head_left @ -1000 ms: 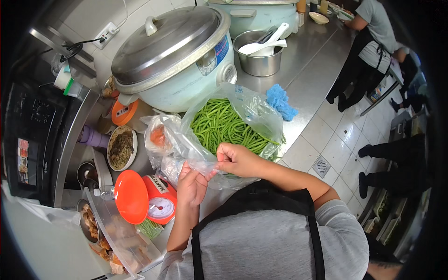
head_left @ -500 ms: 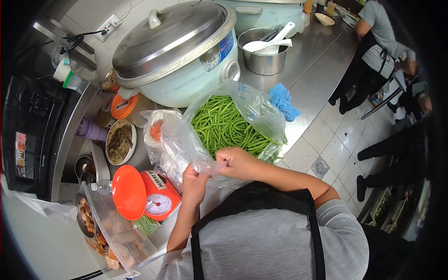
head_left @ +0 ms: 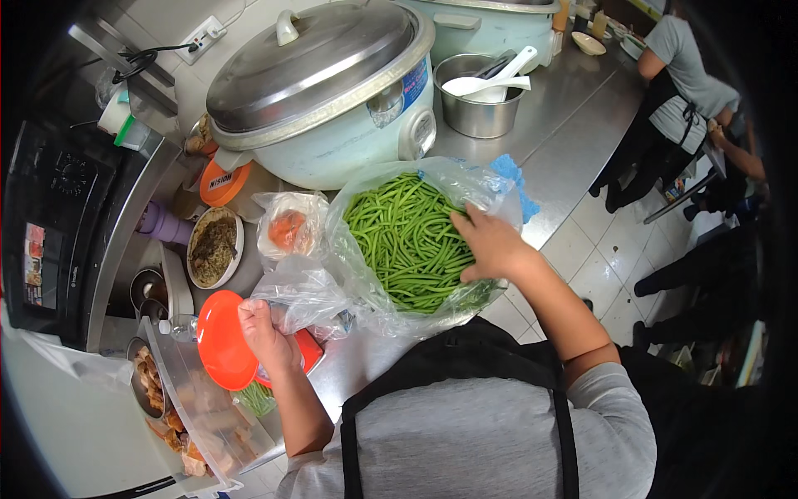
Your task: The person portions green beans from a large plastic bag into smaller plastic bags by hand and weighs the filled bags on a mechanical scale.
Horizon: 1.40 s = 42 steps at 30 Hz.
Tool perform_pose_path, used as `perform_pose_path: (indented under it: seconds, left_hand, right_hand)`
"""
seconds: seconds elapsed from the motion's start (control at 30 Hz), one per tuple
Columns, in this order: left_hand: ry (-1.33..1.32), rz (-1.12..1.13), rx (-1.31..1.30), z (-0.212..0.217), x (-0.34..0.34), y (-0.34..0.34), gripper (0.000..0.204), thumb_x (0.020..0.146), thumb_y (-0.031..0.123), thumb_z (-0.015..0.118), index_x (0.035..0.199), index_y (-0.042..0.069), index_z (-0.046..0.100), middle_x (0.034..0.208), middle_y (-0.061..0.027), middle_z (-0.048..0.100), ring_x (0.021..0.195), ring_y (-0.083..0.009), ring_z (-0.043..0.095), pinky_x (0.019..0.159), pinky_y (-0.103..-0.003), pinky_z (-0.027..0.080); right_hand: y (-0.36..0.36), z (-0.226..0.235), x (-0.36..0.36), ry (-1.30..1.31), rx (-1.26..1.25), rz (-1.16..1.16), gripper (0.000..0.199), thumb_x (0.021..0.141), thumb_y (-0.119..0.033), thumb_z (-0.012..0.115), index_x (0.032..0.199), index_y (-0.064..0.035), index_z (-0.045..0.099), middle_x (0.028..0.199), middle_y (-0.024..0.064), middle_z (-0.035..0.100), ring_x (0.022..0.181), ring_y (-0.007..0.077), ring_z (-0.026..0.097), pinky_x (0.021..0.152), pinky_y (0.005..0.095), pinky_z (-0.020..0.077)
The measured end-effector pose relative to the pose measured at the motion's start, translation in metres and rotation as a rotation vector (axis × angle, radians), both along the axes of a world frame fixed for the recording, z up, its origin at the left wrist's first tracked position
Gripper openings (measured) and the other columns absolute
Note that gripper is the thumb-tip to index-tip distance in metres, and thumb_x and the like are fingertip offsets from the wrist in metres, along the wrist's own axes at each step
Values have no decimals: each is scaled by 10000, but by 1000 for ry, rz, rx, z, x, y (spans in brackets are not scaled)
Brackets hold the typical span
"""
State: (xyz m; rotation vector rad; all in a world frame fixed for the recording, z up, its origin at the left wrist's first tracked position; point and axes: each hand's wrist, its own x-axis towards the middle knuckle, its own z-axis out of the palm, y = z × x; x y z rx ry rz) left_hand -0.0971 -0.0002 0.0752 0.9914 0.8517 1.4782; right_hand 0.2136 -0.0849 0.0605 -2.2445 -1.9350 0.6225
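Note:
A large clear plastic bag (head_left: pixel 339 249) full of green beans (head_left: pixel 403 241) stands wide at the mouth on the steel counter. My right hand (head_left: pixel 496 247) reaches in at the bag's right side, fingers spread and touching the beans, with nothing gripped. Over the kitchen scale, my left hand (head_left: pixel 268 337) is closed on a small clear plastic bag (head_left: pixel 306 291), which stretches to the right toward the beans. The scale's orange pan (head_left: pixel 223 337) lies beside and under that hand; its dial is hidden.
Behind the beans stands a big rice cooker (head_left: pixel 324 125). A steel pot (head_left: pixel 480 112) with white paddles and a blue cloth (head_left: pixel 517 187) are to the right. At left are a bowl of dark paste (head_left: pixel 214 249) and a clear bin (head_left: pixel 195 407). A co-worker (head_left: pixel 677 75) stands far right.
My hands have parted: the left moved left over the scale with the small clear bag, and the right moved onto the beans and spread its fingers. The large bag's mouth is wider.

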Motion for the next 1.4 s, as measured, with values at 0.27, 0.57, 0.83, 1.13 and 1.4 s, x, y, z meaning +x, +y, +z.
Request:
perform_pose_path:
  seconds: [0.27, 0.57, 0.83, 1.13, 1.4]
  left_hand:
    - [802, -220, 158, -12, 25, -11, 287, 760, 71, 552, 1028, 67, 449, 738, -15, 506, 618, -86, 468, 595, -220, 405]
    - [1161, -573, 272, -37, 60, -30, 575, 716, 222, 613, 1216, 112, 350, 809, -180, 567, 644, -282, 549, 613, -338, 434]
    - [1019, -462, 58, -29, 39, -22, 562, 723, 122, 597, 1217, 85, 330, 661, -90, 480, 588, -188, 495, 561, -278, 407]
    - [1076, -413, 133, -36, 36, -23, 514, 720, 46, 530, 1204, 91, 360, 749, -108, 494, 633, -217, 496, 592, -279, 405]
    - [891, -284, 334, -22, 33, -20, 131, 675, -22, 515, 796, 17, 483, 715, -54, 441, 654, -135, 428, 587, -221, 355]
  right_hand:
    - [26, -44, -6, -100, 339, 189, 444, 715, -117, 551, 1141, -67, 439, 1165, 164, 417, 1086, 305, 402, 864, 358, 376]
    - [82, -31, -6, 430, 681, 50, 283, 725, -3, 515, 1004, -48, 510, 929, 161, 528, 893, 310, 508, 768, 358, 413]
    - [61, -38, -9, 222, 342, 116, 807, 647, -161, 657, 1288, -34, 184, 1124, 208, 417, 1036, 318, 420, 890, 349, 345]
    - [65, -40, -11, 499, 346, -3, 462, 722, -143, 586, 1129, -32, 395, 1081, 180, 432, 913, 280, 506, 779, 333, 415]
    - [75, -30, -13, 1312, 387, -326, 316, 743, -175, 593, 970, -4, 457, 886, 57, 558, 764, 128, 532, 694, 253, 417]
